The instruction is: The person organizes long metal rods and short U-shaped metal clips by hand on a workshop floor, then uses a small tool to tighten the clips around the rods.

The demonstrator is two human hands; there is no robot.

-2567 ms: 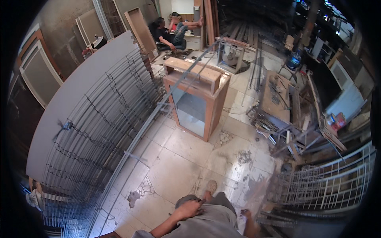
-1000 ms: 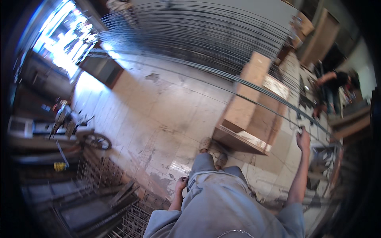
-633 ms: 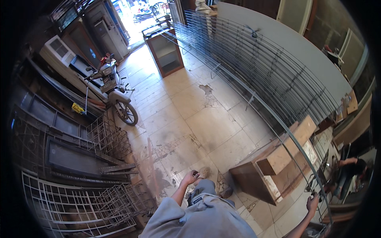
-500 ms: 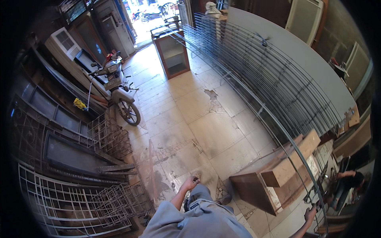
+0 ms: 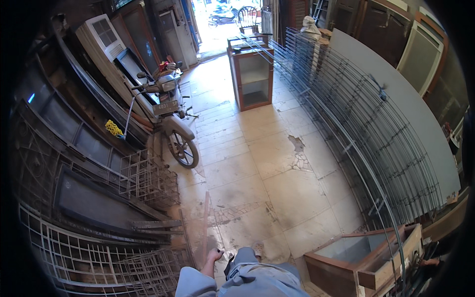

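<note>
The right hand, shown beside the metal rods [image 5: 388,204] a moment ago, is now out of view, so its fingers' grip on them, stretched from twelve o'clock to a wooden cabinet [image 5: 336,274] near four, cannot be confirmed. Whether the left hand's [image 5: 214,255] fingers, at six, are curled or spread cannot be told. The cracked tile floor [image 5: 279,195] is flanked by a motorbike [image 5: 178,126] at ten.
</note>
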